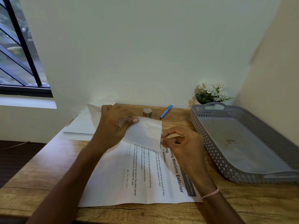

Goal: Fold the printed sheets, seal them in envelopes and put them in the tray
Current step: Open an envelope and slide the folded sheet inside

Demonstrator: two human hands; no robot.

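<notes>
My left hand holds a white envelope above the desk, thumb on its upper edge, with the flap sticking up behind the fingers. My right hand pinches the envelope's right edge, where a folded sheet seems to enter it. Under both hands a printed sheet lies flat on the wooden desk, creased, its text running sideways. A grey perforated tray stands at the right with nothing in it.
A stack of white envelopes or paper lies at the back left. A roll of tape and a blue pen lie near the wall. A small pot of white flowers stands behind the tray.
</notes>
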